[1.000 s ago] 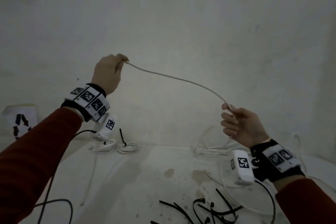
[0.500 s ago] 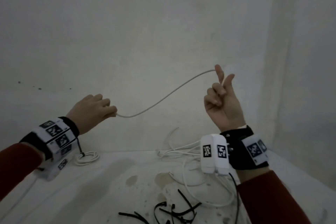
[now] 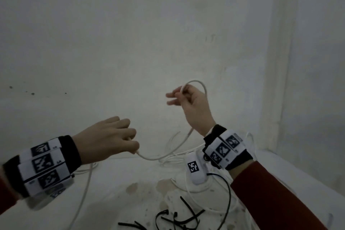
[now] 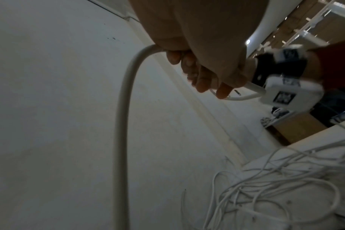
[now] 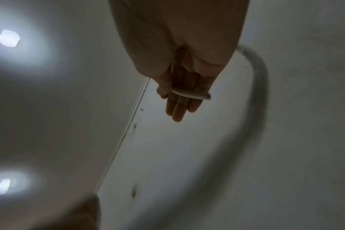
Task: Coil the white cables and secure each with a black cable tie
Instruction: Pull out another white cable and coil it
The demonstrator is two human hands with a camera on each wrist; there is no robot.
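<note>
A white cable (image 3: 155,158) hangs in a sagging span between my two hands, above the white table (image 3: 115,177). My left hand (image 3: 134,147) is low on the left, its fingers curled round the cable, which then trails down to the table. My right hand (image 3: 179,95) is raised higher on the right. It pinches the cable between thumb and forefinger, and a loop arches over the hand. In the right wrist view the cable (image 5: 189,95) lies across the fingers of that hand (image 5: 179,99). In the left wrist view the cable (image 4: 124,109) leaves my left hand (image 4: 187,23) and drops.
Several black cable ties (image 3: 175,218) lie on the table near the front. A tangle of loose white cables (image 4: 276,186) lies on the table under and behind my right wrist. A plain wall rises close behind the table, with a corner on the right.
My right hand has turned over and wound a loop of cable over itself. My left hand has dropped and come closer, so the span between the hands is shorter and sags.
</note>
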